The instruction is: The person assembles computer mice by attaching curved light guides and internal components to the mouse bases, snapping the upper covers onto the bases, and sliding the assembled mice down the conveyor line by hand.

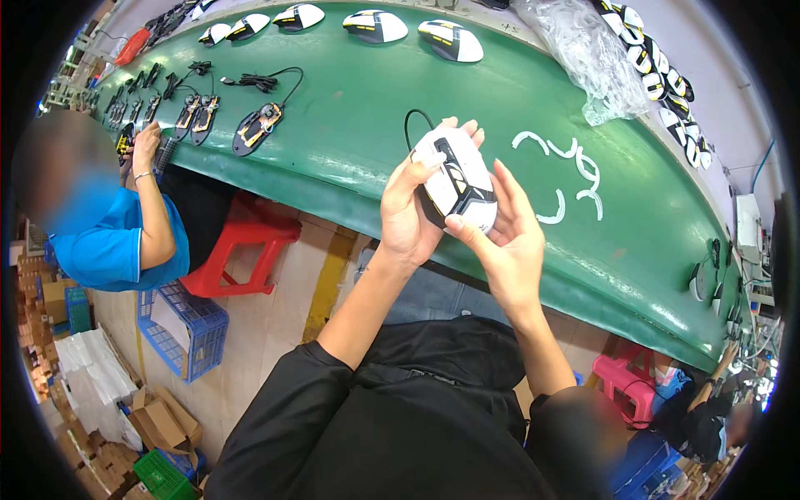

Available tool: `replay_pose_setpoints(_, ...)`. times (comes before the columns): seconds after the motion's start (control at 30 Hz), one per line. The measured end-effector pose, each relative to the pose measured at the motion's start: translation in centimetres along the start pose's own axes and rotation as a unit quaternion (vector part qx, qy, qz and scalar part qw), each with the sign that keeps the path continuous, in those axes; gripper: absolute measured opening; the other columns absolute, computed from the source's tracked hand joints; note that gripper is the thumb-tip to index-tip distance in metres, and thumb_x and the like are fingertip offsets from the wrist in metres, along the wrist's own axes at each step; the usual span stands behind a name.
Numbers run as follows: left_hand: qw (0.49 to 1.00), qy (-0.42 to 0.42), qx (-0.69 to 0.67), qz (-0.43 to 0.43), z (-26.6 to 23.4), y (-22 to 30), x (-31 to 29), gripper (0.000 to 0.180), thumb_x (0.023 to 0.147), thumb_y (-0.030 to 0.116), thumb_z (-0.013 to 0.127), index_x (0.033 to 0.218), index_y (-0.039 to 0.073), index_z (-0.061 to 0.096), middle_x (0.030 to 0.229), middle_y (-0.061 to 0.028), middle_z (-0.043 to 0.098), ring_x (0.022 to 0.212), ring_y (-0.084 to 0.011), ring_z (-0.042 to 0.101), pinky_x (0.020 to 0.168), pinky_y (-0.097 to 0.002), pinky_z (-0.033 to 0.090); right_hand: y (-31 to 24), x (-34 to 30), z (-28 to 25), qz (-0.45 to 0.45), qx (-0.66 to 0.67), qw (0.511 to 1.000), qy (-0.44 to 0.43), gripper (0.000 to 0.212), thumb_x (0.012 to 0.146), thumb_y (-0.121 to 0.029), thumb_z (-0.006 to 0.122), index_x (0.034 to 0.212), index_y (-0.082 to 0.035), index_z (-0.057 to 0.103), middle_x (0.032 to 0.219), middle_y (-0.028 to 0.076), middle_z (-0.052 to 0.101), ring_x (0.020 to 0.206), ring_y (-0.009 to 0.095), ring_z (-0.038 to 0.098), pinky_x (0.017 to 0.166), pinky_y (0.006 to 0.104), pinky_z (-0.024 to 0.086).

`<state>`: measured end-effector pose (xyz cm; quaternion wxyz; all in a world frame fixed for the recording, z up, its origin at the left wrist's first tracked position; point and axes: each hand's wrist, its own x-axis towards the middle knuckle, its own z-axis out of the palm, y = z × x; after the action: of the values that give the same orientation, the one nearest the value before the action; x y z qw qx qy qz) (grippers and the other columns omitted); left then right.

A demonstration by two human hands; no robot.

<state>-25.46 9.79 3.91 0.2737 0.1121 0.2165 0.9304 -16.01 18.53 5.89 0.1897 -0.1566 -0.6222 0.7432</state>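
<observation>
Between my two hands is a white and black computer mouse (457,179) with yellow accents, raised over the near edge of the green work surface. Its black cable loops out behind it. My left hand (408,200) grips the mouse's left side, thumb lying across the top. On the other side, my right hand (514,233) is closed round the right side and the near end, its thumb pressing by the rear edge. Both palms hide the underside of the mouse.
Curved white strips (587,169) lie right of my hands on the green table (358,108). Mouse shells (375,27) line the far side; opened mice with cables (258,129) lie left. Clear plastic bags (583,50) sit far right. A person in blue (125,225) works at left by a red stool (246,246).
</observation>
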Motion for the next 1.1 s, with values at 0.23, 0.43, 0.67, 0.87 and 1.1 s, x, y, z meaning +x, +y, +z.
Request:
replay_pose_setpoints(0.23, 0.996, -0.074, -0.021, -0.040, -3.0, 0.4, -0.4, 0.041, 0.082, 0.043, 0.073, 0.100, 0.008, 0.064, 0.098, -0.0148, 0.068, 0.102, -0.0274, 0.060, 0.104, -0.0419, 0.041, -2.6, 0.4, -1.7, -0.163, -0.266, 0.945, -0.092, 0.060, 0.060, -0.013, 0.090, 0.112, -0.001, 0.062, 0.106, 0.011, 0.069, 0.099, 0.022, 0.067, 0.088, 0.0324, 0.052)
replay_pose_setpoints(0.43, 0.990, -0.110, -0.084, -0.018, -2.7, -0.2, -0.2, 0.038, 0.082, 0.045, 0.074, 0.098, 0.011, 0.065, 0.092, -0.0092, 0.068, 0.099, -0.0215, 0.058, 0.103, -0.0382, 0.037, -1.6, 0.0, -1.4, -0.117, -0.162, 0.971, -0.127, 0.058, 0.069, -0.014, 0.086, 0.121, -0.002, 0.062, 0.112, 0.011, 0.069, 0.104, 0.022, 0.066, 0.091, 0.0330, 0.050)
replay_pose_setpoints(0.67, 0.997, -0.054, -0.058, -0.020, -2.7, -0.9, -0.7, 0.035, 0.081, 0.034, 0.078, 0.098, 0.008, 0.062, 0.102, -0.0158, 0.065, 0.106, -0.0278, 0.060, 0.094, -0.0432, 0.051, -2.6, 0.9, -2.3, -0.095, -0.171, 0.971, -0.135, 0.052, 0.070, -0.009, 0.083, 0.118, 0.001, 0.064, 0.104, 0.012, 0.072, 0.096, 0.015, 0.067, 0.086, 0.0297, 0.052)
replay_pose_setpoints(0.87, 0.994, 0.026, 0.081, -0.063, 0.1, -0.7, -0.4, 0.057, 0.099, 0.049, 0.044, 0.122, -0.002, 0.055, 0.119, -0.0172, 0.063, 0.109, -0.0247, 0.061, 0.096, -0.0386, 0.048, -4.0, 2.3, -3.1, -0.008, -0.126, 0.987, -0.097, 0.047, 0.072, -0.012, 0.082, 0.113, 0.003, 0.065, 0.099, 0.006, 0.070, 0.089, 0.011, 0.064, 0.080, 0.0259, 0.051)
replay_pose_setpoints(1.1, 0.937, -0.133, 0.290, -0.143, -1.5, -2.0, -1.1, 0.029, 0.100, 0.021, 0.052, 0.107, -0.004, 0.066, 0.096, -0.0124, 0.071, 0.090, -0.0159, 0.066, 0.083, -0.0307, 0.052, -14.4, 6.8, -13.6, -0.207, -0.233, 0.945, 0.094, 0.030, 0.090, -0.018, 0.061, 0.111, 0.003, 0.065, 0.110, 0.009, 0.066, 0.101, 0.015, 0.060, 0.089, 0.0272, 0.046)
